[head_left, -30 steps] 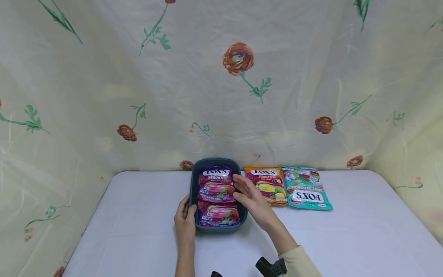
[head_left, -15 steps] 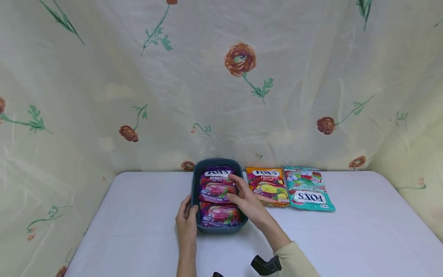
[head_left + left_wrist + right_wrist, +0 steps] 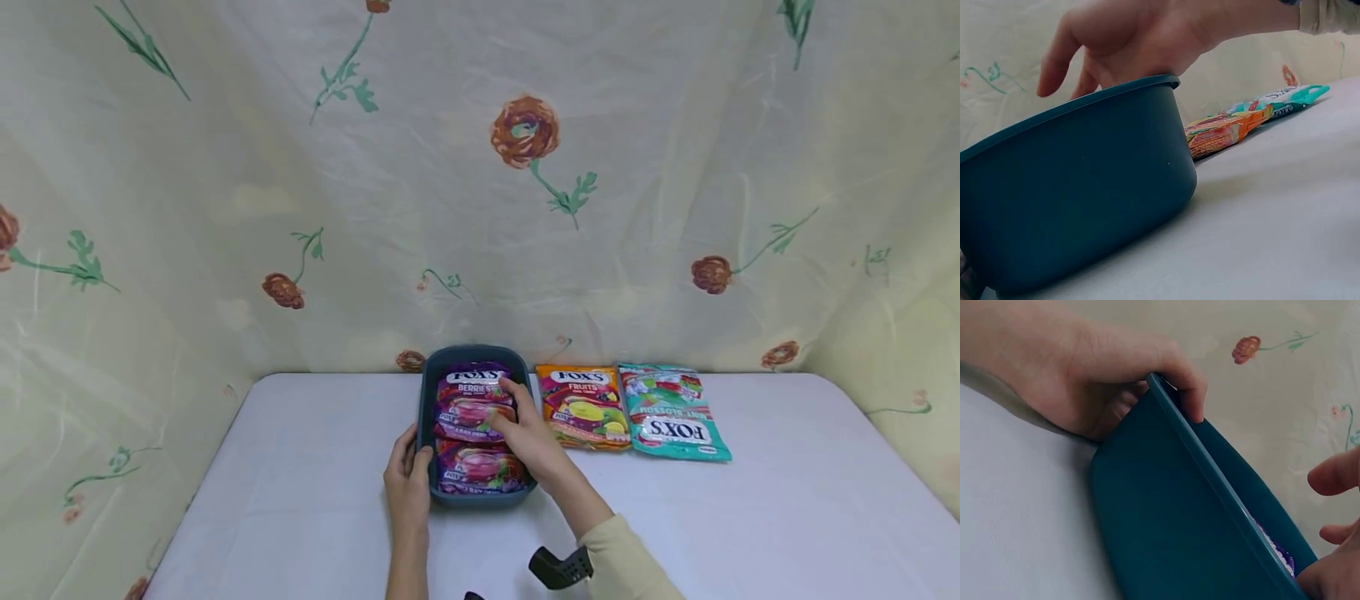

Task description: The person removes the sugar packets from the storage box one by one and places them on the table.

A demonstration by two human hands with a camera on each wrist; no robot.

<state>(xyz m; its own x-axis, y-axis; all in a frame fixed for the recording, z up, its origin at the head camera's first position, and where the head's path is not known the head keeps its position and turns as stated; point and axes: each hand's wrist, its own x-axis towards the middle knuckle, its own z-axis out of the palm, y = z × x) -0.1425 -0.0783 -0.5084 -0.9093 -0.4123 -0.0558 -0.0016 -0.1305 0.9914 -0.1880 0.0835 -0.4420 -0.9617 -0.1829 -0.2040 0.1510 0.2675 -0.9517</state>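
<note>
A dark teal plastic container [image 3: 480, 501] stands on the white-covered table. Inside lie purple candy bags, an upper one [image 3: 467, 410] marked Berries and a lower one [image 3: 476, 468]. My left hand [image 3: 408, 487] grips the container's left side; in the right wrist view the left thumb [image 3: 1190, 394] hooks over the rim. Over the container's right edge reaches my right hand [image 3: 531, 435], thumb and index finger spread at the upper bag. Whether those fingertips touch the bag is hard to tell. In the left wrist view the container wall [image 3: 1079, 181] hides the bags.
Right of the container lie an orange Fruits candy bag [image 3: 583, 410] and a teal candy bag [image 3: 675, 421] turned upside down. A flower-patterned curtain [image 3: 480, 208] hangs behind the table's far edge. A black device [image 3: 561, 568] sits at my right wrist.
My right hand has moved left, farther over the container and the upper purple bag. The left hand keeps its hold on the container's side. Both bags outside lie as before.
</note>
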